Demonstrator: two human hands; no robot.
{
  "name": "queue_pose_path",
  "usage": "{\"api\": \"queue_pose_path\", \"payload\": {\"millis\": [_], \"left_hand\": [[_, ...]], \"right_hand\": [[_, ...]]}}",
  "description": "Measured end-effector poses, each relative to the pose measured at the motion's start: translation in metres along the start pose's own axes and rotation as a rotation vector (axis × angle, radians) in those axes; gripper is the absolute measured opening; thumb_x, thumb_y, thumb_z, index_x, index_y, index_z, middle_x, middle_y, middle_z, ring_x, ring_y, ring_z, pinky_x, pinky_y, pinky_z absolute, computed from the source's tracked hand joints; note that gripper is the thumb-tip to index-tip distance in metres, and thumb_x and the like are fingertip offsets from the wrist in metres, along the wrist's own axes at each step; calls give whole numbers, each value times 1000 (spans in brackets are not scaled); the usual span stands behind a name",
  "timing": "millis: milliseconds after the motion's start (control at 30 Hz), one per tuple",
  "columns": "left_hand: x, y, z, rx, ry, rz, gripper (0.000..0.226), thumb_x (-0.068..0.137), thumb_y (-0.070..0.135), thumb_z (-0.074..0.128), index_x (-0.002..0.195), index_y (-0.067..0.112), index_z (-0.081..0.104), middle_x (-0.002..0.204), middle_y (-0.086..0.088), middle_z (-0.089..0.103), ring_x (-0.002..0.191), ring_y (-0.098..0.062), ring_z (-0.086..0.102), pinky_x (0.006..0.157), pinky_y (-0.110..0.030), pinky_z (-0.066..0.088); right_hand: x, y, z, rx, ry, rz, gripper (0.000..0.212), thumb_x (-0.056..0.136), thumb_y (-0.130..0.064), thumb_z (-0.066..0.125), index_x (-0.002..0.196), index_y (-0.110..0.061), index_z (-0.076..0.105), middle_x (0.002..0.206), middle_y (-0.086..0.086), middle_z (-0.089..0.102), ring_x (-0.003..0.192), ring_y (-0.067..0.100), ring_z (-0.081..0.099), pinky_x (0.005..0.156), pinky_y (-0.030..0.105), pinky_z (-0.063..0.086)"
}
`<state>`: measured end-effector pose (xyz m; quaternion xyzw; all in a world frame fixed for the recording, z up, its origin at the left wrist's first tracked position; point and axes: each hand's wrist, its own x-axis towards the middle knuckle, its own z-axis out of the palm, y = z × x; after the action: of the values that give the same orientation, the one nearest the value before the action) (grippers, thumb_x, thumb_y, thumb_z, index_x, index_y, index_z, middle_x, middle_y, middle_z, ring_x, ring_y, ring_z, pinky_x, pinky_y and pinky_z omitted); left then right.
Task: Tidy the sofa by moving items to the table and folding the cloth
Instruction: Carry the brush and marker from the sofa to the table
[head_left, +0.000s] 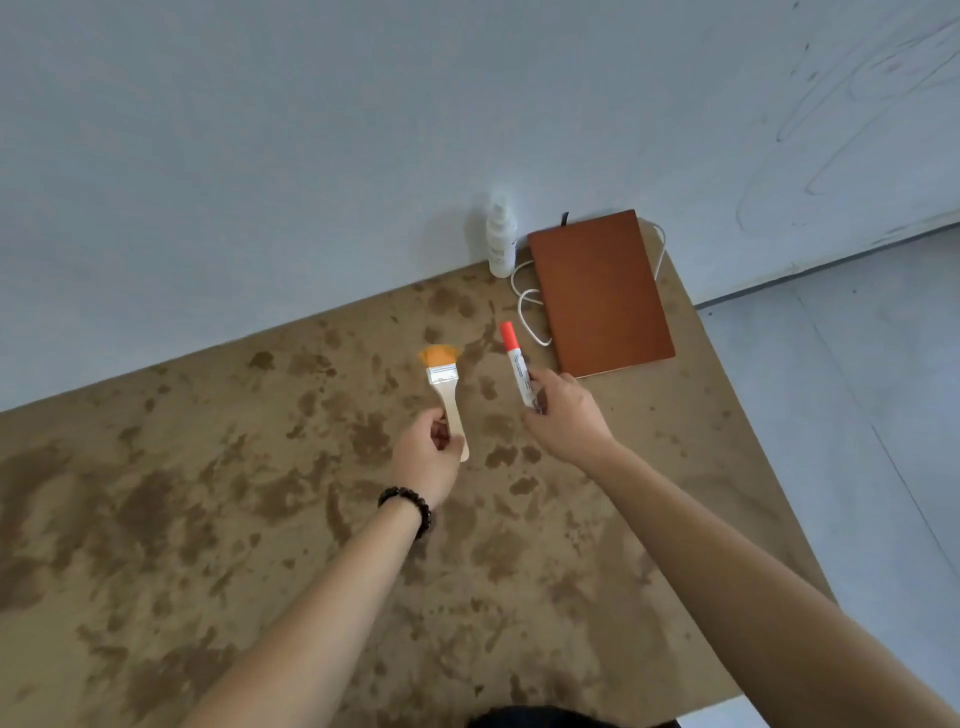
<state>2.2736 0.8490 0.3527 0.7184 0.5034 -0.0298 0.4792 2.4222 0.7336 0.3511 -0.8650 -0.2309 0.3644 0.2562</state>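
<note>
- I am gripping the brush (444, 387) by its handle in my left hand (428, 454), over the table (208, 493).
- My right hand (569, 421) is pinching the marker (517, 364), red cap forward, near the notebook (602, 293).
- Judging: I am aiming to lay both flat, clear of the cord (527, 306), before letting go.

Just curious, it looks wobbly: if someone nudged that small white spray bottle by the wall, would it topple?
Probably: the spray bottle stands upright, tall and narrow, so a push near its top would likely tip it. It looks like small plastic, so probably light. The brown notebook close beside it might stop a fall that way.
</note>
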Motion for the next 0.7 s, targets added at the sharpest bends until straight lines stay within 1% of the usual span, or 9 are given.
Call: {"api": "queue_pose_path", "payload": {"millis": [100,133,267,333,433,467,567,633,700], "left_hand": [[30,6,16,-27,-2,-7,31,90,9,64,121,14,60,94,5,67,88,-16,66,82,-39,57],[38,11,20,-45,13,-4,36,90,10,65,125,15,58,94,6,66,88,-15,66,83,-41,57],[60,25,36,-87,66,17,45,88,13,67,131,18,53,93,11,62,86,-9,64,81,-33,57],[65,28,44,-24,67,66,41,88,16,67,128,19,57,96,6,61,77,-2,59,78,-23,54],[65,25,52,115,41,155,38,89,22,67,126,21,60,107,4,51,72,2,54,69,-5,40],[64,23,52,136,34,170,38,89,22,66,127,21,60,108,5,48,74,2,53,70,-4,38],[54,18,46,134,27,161,36,93,21,61,129,18,59,108,4,48,78,2,52,84,-17,46],[39,13,34,142,31,130,34,96,22,56,130,17,58,112,0,54,81,0,53,91,-25,48],[14,6,16,119,41,102,35,99,25,52,133,16,55,122,-4,59,97,-9,58,92,-23,45]], "right_hand": [[33,-8,-1,-33,60,-39,39,89,-23,58,129,-23,54,106,1,59,94,21,56,75,34,45],[40,-10,-1,-23,90,-50,36,90,-24,60,125,-21,53,106,1,60,93,21,56,73,34,44],[52,-9,0,4,228,-5,21,95,-28,63,102,-19,45,98,0,52,79,22,53,68,32,38],[52,-4,2,-67,244,43,21,98,-37,57,97,-21,44,96,-2,49,76,21,50,67,33,35],[47,2,4,-157,225,38,23,100,-43,50,105,-21,53,100,-2,49,83,23,53,68,33,36],[46,5,5,-168,202,11,24,100,-40,49,111,-20,55,103,-1,50,90,24,55,69,33,37],[37,11,1,-158,113,-62,30,100,-33,50,126,-20,56,116,4,52,106,27,56,75,34,41],[25,12,-5,-109,87,-74,32,99,-33,50,128,-23,55,118,4,53,107,28,57,82,39,48],[6,13,-12,-73,91,-76,33,99,-36,49,130,-25,55,121,1,53,106,25,58,85,39,49]]}}
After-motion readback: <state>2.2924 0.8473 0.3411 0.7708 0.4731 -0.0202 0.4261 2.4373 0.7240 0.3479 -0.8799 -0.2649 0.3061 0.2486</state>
